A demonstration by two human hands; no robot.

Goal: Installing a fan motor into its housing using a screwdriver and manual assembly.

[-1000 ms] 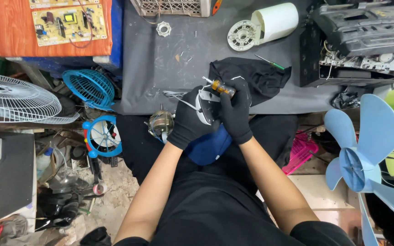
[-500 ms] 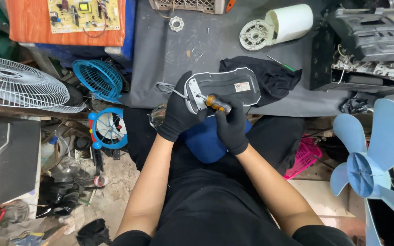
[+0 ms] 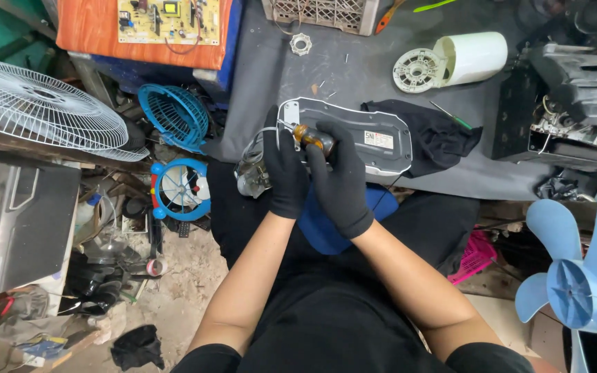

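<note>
Both my hands wear black gloves. My left hand (image 3: 283,169) grips the left end of a grey oval plastic base plate (image 3: 367,131) held over my lap at the edge of the grey mat. My right hand (image 3: 340,183) is closed around a screwdriver with an amber handle (image 3: 310,137), its tip pointed at the plate's left end. A small metal motor (image 3: 251,176) with wires sits just left of my left hand. A blue piece (image 3: 323,228) lies on my lap under my hands.
A black cloth (image 3: 437,138) lies right of the plate. A white cylinder with a round slotted cap (image 3: 450,62), an open black machine (image 3: 575,103), a circuit board on orange (image 3: 167,17), wire fan guards (image 3: 43,110), and a blue fan blade (image 3: 575,276) surround me.
The plate has shifted a little right and lower in view, now lying flatter. My hands have closed in together at its left end, with the screwdriver more upright.
</note>
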